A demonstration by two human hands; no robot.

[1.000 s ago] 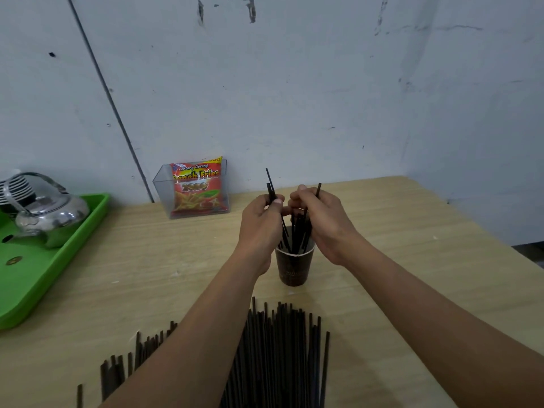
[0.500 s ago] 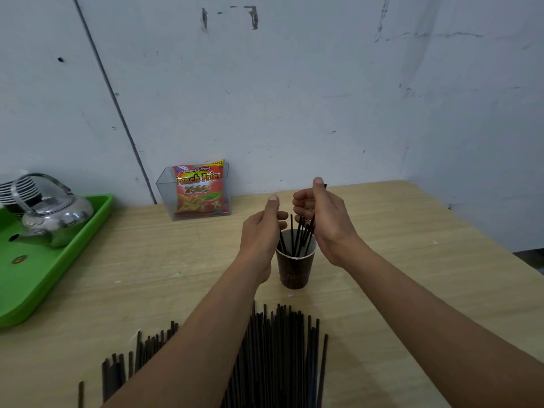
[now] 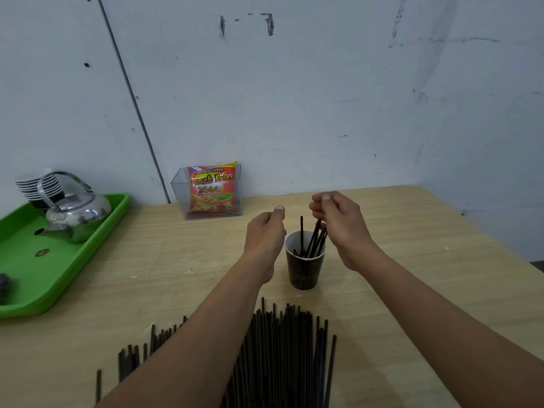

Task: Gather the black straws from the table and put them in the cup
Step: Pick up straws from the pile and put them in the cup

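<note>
The loose black straws [image 3: 282, 348] lie flat in a wide fan at the near edge of the table [image 3: 412, 260], long axes running away from the person, far ends pointing toward the cup [image 3: 304, 269]. The dark paper cup stands upright just beyond the fan, between the two hands. Inside it, the straws in the cup [image 3: 313, 242] lean to the right against the rim, and one thin straw [image 3: 301, 234] stands nearly vertical. The right hand [image 3: 341, 225] hangs over the cup's right side with its fingers curled; the leaning tops reach its underside, and whether it pinches them cannot be told. The left hand [image 3: 265, 234] sits beside the cup's left side, fingers curled under, thumb raised, no straw visible in it. A second ago both hands clasped the bunch above the cup; half a second ago they were close together over it, the right forefinger pointing up. Now they are apart and the cup's mouth shows. The table is pale wood, set in a corner of a scuffed white wall [image 3: 294, 98]. At the left a green tray [image 3: 44, 275] carries a steel kettle [image 3: 76, 210]; a clear box [image 3: 179, 189] holds a red snack bag [image 3: 212, 189].
</note>
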